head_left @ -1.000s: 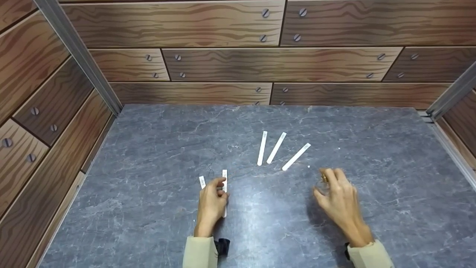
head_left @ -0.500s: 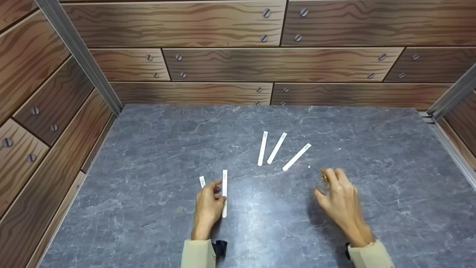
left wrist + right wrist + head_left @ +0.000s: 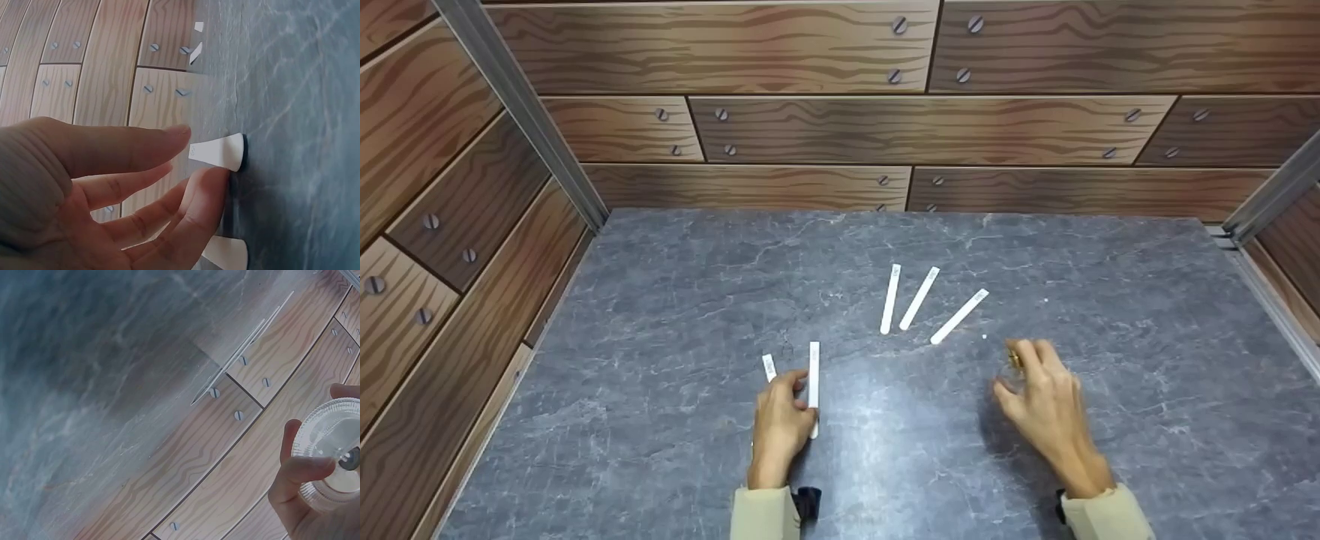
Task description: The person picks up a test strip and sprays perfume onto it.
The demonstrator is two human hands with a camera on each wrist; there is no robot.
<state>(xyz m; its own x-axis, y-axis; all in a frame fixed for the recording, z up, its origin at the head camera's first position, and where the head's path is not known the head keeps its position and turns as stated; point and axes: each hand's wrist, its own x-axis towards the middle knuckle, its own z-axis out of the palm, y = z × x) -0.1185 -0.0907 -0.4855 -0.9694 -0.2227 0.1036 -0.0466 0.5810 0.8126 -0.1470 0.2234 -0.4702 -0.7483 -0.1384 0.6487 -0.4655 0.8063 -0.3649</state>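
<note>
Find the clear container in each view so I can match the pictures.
Head: right of centre, the container in the right hand, partly hidden by it.
Left wrist: not in it.
Right wrist: at the right edge, mostly in the lower half, the container cut off by the frame.
Shared landmark: the plank wall, across the top of the head view, at left in the left wrist view, toward lower right in the right wrist view.

I see the left hand [image 3: 784, 427] at the desk [image 3: 645, 450], its thumb overlapping one white strip [image 3: 814, 375] towards the rounded end; a second white strip [image 3: 769, 367] pokes out just beyond the knuckles. Farther back I make out three more strips [image 3: 890, 298], fanned apart. The right hand's [image 3: 1046, 394] fingers hold a gold-tinted object [image 3: 1015, 360], mostly hidden from me.
</note>
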